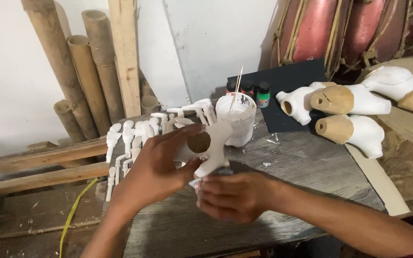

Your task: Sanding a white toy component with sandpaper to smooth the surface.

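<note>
Sanding a white puppet body over the table

My right hand (233, 196) was closed on a small grey sanding piece (216, 174), pressed at the lower edge of the white carved torso (211, 143); my left hand (156, 167) clamped the torso above the grey table (302, 162). To do it well, I judged short light strokes best, with a firm left grip. Behind stood the white paint tub (237, 119), small white limbs (135, 134), and more torsos (350, 100).

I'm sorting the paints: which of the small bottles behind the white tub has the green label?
The rightmost small bottle, against the black board; the other two beside it show red.
</note>
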